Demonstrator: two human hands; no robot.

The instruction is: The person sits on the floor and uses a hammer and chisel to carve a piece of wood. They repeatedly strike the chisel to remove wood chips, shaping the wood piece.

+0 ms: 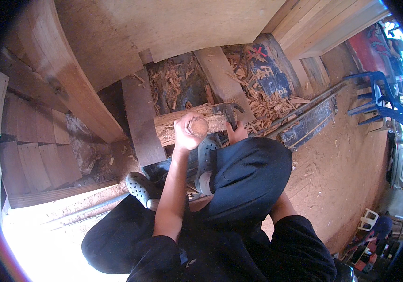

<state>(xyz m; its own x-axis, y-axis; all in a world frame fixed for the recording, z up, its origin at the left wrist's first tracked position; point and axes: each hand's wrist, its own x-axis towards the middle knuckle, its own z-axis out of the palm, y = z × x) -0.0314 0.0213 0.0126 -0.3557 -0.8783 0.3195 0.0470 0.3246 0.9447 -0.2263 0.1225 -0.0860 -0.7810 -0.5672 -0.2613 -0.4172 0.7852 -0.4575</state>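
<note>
At far left, stacked boards (37, 162) stand beside a leaning timber beam (65, 75). The left perforated clog (140, 185) is right of the beam's lower end. Next, a flat brown board (140, 117) runs away from the wearer. The rough wood piece (167, 129) lies crosswise between this board and the hammer-like tool, its left end at the board's edge; its surface is splintered. The left hand (187, 134), above the rough piece, is closed around a round-ended wooden part (198, 126), its end facing the camera. The right clog (206, 155) is just below. The hammer-like tool (228, 112) has a dark, curved head at the right end of the rough piece; contact cannot be determined. The right hand (237, 133) is closed around its black handle. Wood chips (269, 108) are heaped farther right. A blue chair (382, 101) stands at far right.
</note>
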